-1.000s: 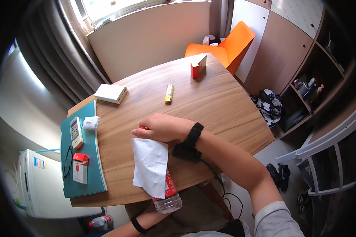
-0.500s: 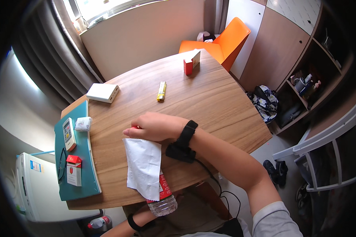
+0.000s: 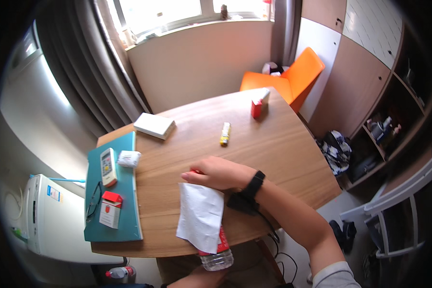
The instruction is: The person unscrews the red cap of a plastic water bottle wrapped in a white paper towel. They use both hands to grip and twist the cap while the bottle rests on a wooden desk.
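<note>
My right hand [image 3: 218, 173] is closed above the table, with a bit of red showing at its fingertips. That red bit looks like the cap end of the clear plastic bottle [image 3: 217, 260], which slants down over the table's near edge. A white tissue [image 3: 200, 216] lies over most of the bottle, hiding its middle and part of its red label. My left hand [image 3: 201, 277] is low under the bottle's base; its fingers are hidden. A black band with a cable sits on my right wrist.
On the wooden table [image 3: 187, 144] lie a white box [image 3: 154, 126], a yellow packet [image 3: 225, 134] and a red-white box [image 3: 257, 107]. A teal folder [image 3: 125, 182] at left carries a remote [image 3: 108, 166], a white packet [image 3: 128, 159], glasses and a cigarette pack [image 3: 111, 210]. An orange chair [image 3: 305, 74] stands beyond.
The whole view has shifted, so the table and its things sit lower and further right. My right hand keeps its closed pose over the bottle; less of my left forearm shows.
</note>
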`<action>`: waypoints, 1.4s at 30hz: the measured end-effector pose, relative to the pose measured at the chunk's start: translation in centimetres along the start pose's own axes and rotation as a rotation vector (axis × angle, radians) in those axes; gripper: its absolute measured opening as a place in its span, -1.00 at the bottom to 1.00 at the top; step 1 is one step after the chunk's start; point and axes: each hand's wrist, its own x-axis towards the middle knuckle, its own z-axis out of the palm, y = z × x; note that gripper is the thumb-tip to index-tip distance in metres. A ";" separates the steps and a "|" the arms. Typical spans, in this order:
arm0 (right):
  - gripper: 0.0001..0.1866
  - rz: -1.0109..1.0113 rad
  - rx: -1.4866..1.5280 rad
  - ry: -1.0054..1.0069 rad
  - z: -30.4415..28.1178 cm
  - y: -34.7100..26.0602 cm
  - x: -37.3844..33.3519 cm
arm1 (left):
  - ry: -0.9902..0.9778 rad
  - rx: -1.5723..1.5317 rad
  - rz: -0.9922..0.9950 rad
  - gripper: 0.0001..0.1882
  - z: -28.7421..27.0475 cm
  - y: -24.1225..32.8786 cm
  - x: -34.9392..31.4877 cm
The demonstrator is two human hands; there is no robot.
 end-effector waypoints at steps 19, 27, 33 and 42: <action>-0.49 0.011 -0.006 -0.038 -0.5 -0.3 -0.4 | 1.075 -0.146 0.186 -0.39 -12.9 -0.8 -2.8; -0.37 0.066 0.181 -0.019 -0.4 2.0 0.3 | 1.061 -0.234 0.273 -0.43 -13.3 -3.1 -2.4; -0.40 0.195 0.192 -0.147 -1.5 0.8 1.1 | 1.031 -0.271 0.331 -0.50 -13.3 -2.7 -3.1; -0.50 0.109 0.219 -0.213 -1.7 0.9 1.1 | 1.144 -0.294 0.183 -0.47 -13.3 -2.2 -2.8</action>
